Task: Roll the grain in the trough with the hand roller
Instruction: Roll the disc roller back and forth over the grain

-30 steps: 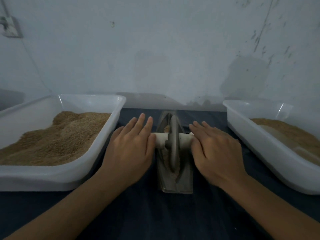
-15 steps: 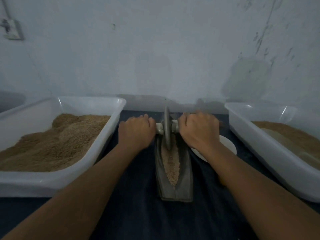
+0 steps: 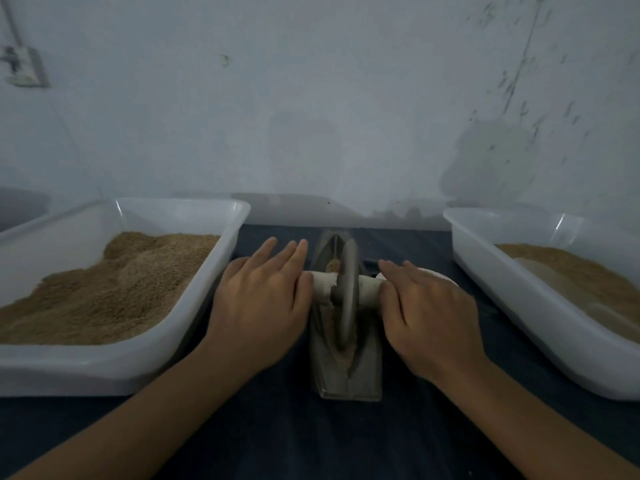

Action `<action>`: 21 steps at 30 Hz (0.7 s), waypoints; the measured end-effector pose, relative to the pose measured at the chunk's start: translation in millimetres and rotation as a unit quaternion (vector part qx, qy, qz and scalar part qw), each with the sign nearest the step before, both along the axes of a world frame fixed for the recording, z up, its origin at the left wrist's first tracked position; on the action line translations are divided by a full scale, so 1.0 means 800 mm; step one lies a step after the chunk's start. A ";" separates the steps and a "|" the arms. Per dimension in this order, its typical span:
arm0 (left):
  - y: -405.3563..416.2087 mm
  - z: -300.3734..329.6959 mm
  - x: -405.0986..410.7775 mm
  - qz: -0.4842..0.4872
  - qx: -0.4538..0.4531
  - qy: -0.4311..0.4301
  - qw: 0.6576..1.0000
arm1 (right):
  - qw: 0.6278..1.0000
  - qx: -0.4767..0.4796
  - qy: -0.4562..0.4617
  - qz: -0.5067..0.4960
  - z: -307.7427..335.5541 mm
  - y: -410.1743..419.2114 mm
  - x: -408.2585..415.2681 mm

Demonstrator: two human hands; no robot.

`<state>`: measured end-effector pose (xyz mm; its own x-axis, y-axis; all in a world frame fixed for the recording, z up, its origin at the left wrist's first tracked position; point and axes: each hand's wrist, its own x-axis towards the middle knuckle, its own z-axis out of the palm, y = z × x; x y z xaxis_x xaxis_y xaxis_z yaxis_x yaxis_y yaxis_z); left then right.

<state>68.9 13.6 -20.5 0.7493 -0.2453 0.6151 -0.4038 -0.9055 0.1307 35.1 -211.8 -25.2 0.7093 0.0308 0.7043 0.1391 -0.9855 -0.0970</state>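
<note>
A narrow grey metal boat-shaped trough lies lengthways on the dark blue cloth-covered counter, with tan crushed grain along its groove. The hand roller — a grey metal disc on a pale wooden axle — stands on edge in the trough, about midway along it. The left hand rests flat on the left end of the axle, its grip apart with fingers straight and pointing forward. The right hand lies likewise on the right end, fingers extended over the axle. A large white plastic tray heaped with brown grain sits just left of the hands; a second white plastic tray of grain sits to the right. A white round dish peeks out beyond the right hand.
</note>
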 end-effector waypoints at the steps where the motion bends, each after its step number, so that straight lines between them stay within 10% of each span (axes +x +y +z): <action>1: -0.006 0.001 0.012 0.011 0.003 0.005 1.000 | 0.999 -0.002 0.032 -0.006 0.003 0.001 0.010; 11: -0.023 0.014 0.127 0.108 0.152 0.080 0.979 | 0.993 -0.029 0.090 -0.067 0.049 0.021 0.135; 21: -0.002 0.006 0.028 0.042 0.035 0.028 0.998 | 0.996 0.000 0.086 0.011 0.015 0.009 0.048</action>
<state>91.5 12.4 -15.9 0.8019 -0.2216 0.5548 -0.3206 -0.9432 0.0867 73.3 -204.7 -13.5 0.8183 0.0480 0.5728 0.1419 -0.9825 -0.1204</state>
